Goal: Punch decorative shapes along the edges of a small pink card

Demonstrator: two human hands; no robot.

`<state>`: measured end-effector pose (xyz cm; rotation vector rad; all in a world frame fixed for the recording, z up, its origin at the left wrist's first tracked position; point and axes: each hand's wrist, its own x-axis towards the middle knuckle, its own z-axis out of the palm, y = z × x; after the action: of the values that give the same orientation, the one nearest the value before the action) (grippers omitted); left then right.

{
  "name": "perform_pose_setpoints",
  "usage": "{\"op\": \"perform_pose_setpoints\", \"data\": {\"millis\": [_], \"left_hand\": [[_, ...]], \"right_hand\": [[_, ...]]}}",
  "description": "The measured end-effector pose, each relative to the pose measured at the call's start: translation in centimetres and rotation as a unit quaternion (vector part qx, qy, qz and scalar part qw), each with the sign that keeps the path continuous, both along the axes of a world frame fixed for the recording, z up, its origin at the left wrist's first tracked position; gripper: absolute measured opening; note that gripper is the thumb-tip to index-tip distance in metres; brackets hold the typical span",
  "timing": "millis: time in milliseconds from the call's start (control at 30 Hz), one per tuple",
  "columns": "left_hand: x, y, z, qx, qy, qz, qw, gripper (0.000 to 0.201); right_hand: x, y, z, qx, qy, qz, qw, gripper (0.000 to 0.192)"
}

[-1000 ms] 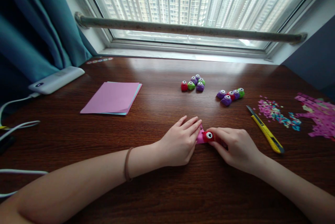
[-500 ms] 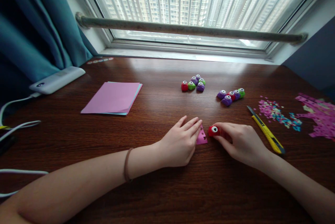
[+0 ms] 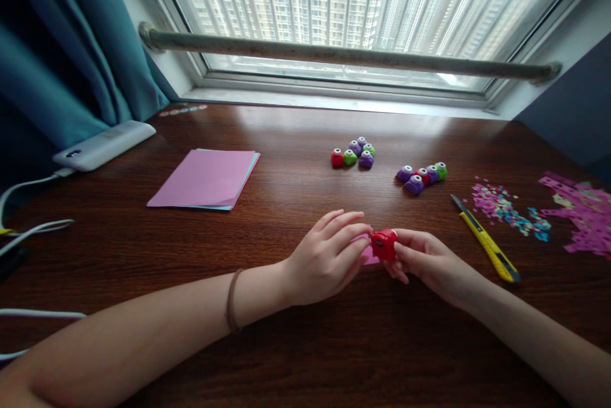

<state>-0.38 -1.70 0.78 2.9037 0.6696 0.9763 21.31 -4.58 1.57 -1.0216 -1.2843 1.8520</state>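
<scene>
My right hand (image 3: pixel 427 260) grips a small red craft punch (image 3: pixel 384 244) between thumb and fingers. The punch is tipped on its side, with its white button towards the right. My left hand (image 3: pixel 329 255) is beside it with fingers stretched out and slightly bent, the fingertips at the punch's left edge. Whether they touch it I cannot tell. Below those fingers shows a piece of pink paper (image 3: pixel 369 255), partly hidden by the hand and the punch. The left thumb is out of sight.
Purple, green and red punches stand in two groups, one near a red punch (image 3: pixel 337 157), one near a purple punch (image 3: pixel 414 184). A yellow utility knife (image 3: pixel 487 239), blade out, lies right. Beyond are paper confetti (image 3: pixel 501 204) and pink scraps (image 3: pixel 587 211). Left: stacked paper (image 3: pixel 205 177), white device (image 3: pixel 107 146).
My right hand has turned the red punch from upright onto its side and moved it slightly left, against the left fingers. The left fingers have lifted and bent a little.
</scene>
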Motion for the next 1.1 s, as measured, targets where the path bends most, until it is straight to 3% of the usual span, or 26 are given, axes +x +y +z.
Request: {"op": "perform_pose_setpoints", "data": {"millis": [100,267,733,1000,1100], "left_hand": [[-0.15,-0.11,0.29,0.030,-0.070,0.002,0.997,0.011],[-0.22,-0.36,0.59,0.046,-0.128,0.002,0.991,0.017],[-0.07,-0.38,0.33,0.061,-0.155,-0.035,0.985,0.012],[-0.16,-0.49,0.35,0.064,-0.152,-0.034,0.986,0.015],[-0.22,-0.50,0.35,0.059,-0.150,-0.033,0.986,0.015]], "right_hand": [[-0.12,-0.22,-0.13,-0.002,0.007,0.007,1.000,0.024],[-0.39,-0.55,0.15,0.015,-0.021,0.017,1.000,0.022],[-0.62,-0.73,0.11,0.025,-0.044,0.032,0.998,0.016],[-0.46,-0.60,-0.12,0.023,-0.038,0.009,0.999,0.021],[-0.03,-0.15,0.07,0.038,-0.057,-0.030,0.997,0.021]]}}
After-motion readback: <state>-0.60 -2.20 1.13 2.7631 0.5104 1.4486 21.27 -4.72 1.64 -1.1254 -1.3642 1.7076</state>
